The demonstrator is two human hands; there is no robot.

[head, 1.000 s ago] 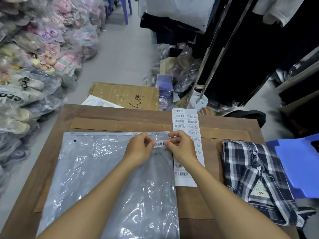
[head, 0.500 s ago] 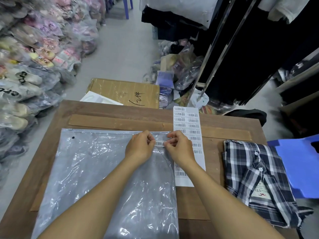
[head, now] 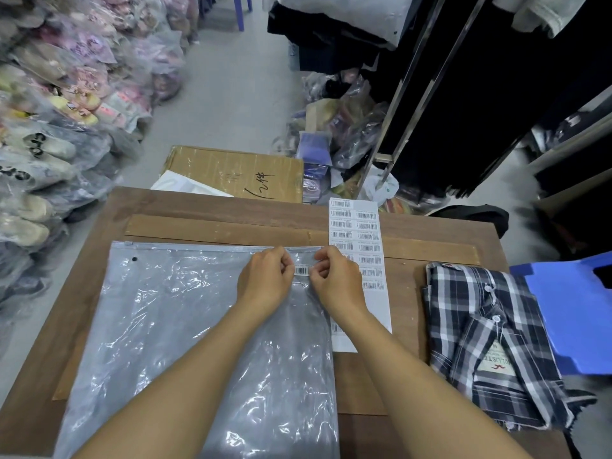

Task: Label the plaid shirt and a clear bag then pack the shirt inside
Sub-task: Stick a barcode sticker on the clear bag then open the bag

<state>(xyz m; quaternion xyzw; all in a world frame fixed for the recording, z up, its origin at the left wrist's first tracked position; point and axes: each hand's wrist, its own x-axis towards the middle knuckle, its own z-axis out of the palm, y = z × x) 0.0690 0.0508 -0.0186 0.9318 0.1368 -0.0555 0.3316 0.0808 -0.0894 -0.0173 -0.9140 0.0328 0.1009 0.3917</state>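
A clear zip bag (head: pixel 172 326) lies flat on the wooden table (head: pixel 205 207). A small barcode label (head: pixel 301 271) sits near the bag's top right corner. My left hand (head: pixel 266 279) pinches the label's left end and my right hand (head: pixel 336 279) pinches its right end, both pressed down on the bag. Just right of the bag lies a long sheet of barcode labels (head: pixel 359 240), partly under my right forearm. The folded plaid shirt (head: pixel 480 336), dark blue and white with a neck tag, rests at the table's right side.
A blue plastic stool (head: pixel 573 309) touches the shirt's right side. A cardboard box (head: pixel 235 172) stands beyond the table's far edge. Bagged goods are piled along the left (head: pixel 49 127). Dark clothes hang on a metal rack (head: pixel 463 94) at the right.
The two hands stay together on the label at the bag's top right corner, lowering slightly onto the bag. The view has tilted a little; bag, sheet and shirt have not moved.
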